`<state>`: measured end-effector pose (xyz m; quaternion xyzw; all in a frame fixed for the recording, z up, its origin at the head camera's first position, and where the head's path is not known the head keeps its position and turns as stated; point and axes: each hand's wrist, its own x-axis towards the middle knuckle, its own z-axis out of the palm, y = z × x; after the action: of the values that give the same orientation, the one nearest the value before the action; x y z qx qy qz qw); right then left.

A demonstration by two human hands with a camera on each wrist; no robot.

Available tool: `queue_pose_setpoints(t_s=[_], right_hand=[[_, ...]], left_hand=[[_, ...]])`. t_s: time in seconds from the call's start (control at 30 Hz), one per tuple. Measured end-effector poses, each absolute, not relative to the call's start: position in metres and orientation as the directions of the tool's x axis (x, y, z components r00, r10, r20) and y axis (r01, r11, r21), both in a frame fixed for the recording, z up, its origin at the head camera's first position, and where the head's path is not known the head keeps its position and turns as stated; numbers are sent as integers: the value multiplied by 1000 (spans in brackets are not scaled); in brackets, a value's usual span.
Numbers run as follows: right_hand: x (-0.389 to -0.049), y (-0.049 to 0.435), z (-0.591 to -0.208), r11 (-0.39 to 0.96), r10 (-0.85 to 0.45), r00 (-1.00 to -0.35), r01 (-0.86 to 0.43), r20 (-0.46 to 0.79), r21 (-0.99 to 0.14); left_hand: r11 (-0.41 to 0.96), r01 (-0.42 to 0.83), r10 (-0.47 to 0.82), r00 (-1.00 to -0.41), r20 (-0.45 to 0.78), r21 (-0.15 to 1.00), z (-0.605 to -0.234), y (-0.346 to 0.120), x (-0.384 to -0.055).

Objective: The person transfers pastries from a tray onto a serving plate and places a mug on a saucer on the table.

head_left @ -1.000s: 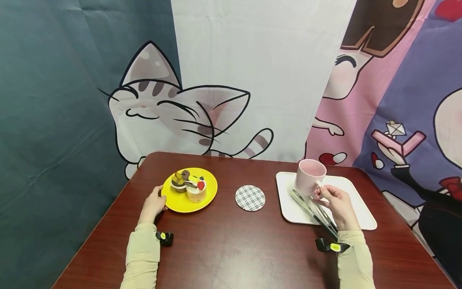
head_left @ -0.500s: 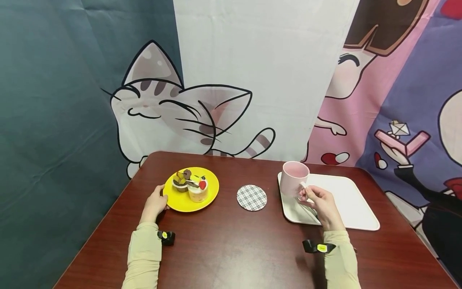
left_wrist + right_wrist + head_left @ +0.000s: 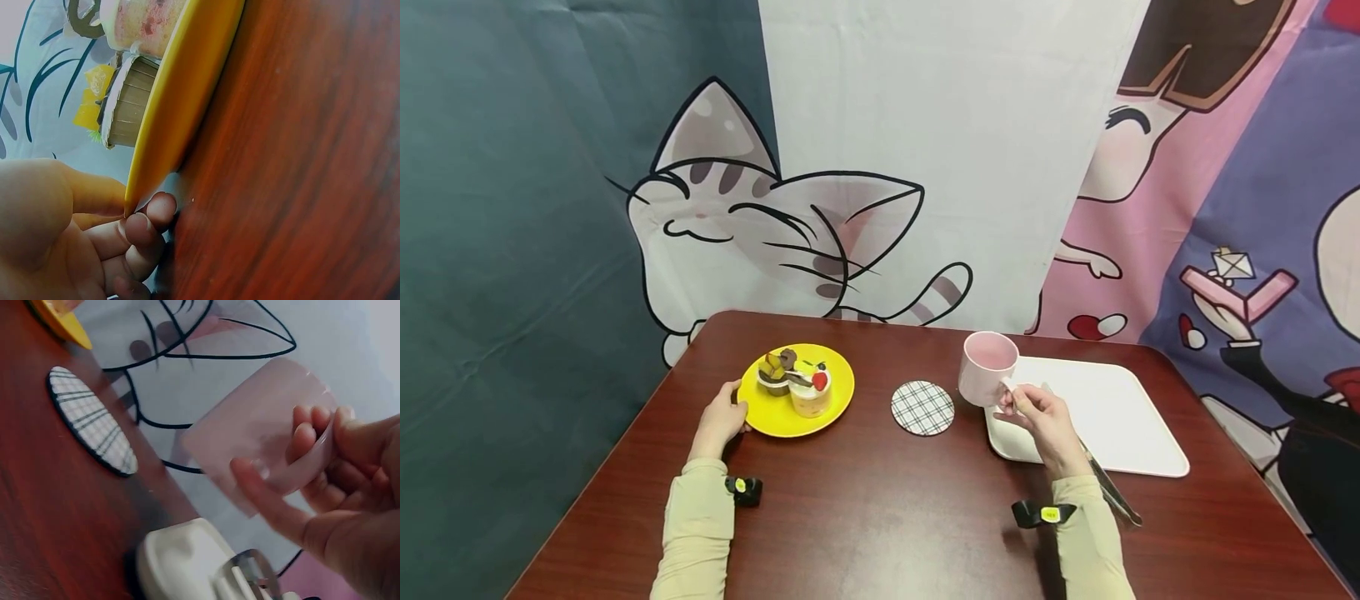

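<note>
A yellow plate [image 3: 840, 392] carries two small cakes: a white cup cake [image 3: 810, 400] with a red berry and a chocolate one [image 3: 772, 385] with yellow fruit. My left hand [image 3: 721, 422] pinches its left rim, thumb on top and fingertips beneath, as the left wrist view shows. A pink mug [image 3: 981, 377] is held upright by its handle in my right hand [image 3: 1045, 423], raised over the tray's left edge. Left of the mug lies a round checked coaster [image 3: 922, 408]. The right wrist view has the mug [image 3: 250, 434] in the air, above coaster level.
A white tray [image 3: 1123, 412] stands on the right of the brown table [image 3: 865, 508]. Metal tongs [image 3: 1117, 496] reach over its front edge, partly hidden by my right forearm. A cartoon-printed cloth [image 3: 940, 150] hangs close behind the table.
My right hand has moved the mug left, from over the tray toward the coaster. More of the tray shows. The left hand and the plate have stayed put.
</note>
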<state>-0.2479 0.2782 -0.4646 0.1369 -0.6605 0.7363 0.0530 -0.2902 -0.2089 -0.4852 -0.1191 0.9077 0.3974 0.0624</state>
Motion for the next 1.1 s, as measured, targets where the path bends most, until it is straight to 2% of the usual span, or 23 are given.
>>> queue_pose_setpoints(t_s=[0.13,0.17,0.33,0.53,0.8,1.1], right_hand=[[-259,273,-482,-171,-160,-918,-336,363,-926],[-255,266,-475,-140,-146,-923,-336,355,-931],[-261,252,-486,-196,-197,-900,-352,388,-915],[-253,230,-475,-226,-237,-916,-273,324,-935],[-250,212,-469,-232,-204,-951,-184,232,-955],[-255,206,-479,-235,-224,-963,-96,150,-967]], left_hand=[[650,-269,-168,-963,-210,711,-484,-209,-290],[649,-269,-168,-963,-211,712,-484,-209,-290],[655,-268,-167,-963,-211,707,-483,-208,-290],[651,-274,-166,-961,-219,708,-483,-208,-288],[649,-251,-147,-967,-206,718,-483,-208,-286],[644,-253,-150,-967,-205,722,-483,-208,-287]])
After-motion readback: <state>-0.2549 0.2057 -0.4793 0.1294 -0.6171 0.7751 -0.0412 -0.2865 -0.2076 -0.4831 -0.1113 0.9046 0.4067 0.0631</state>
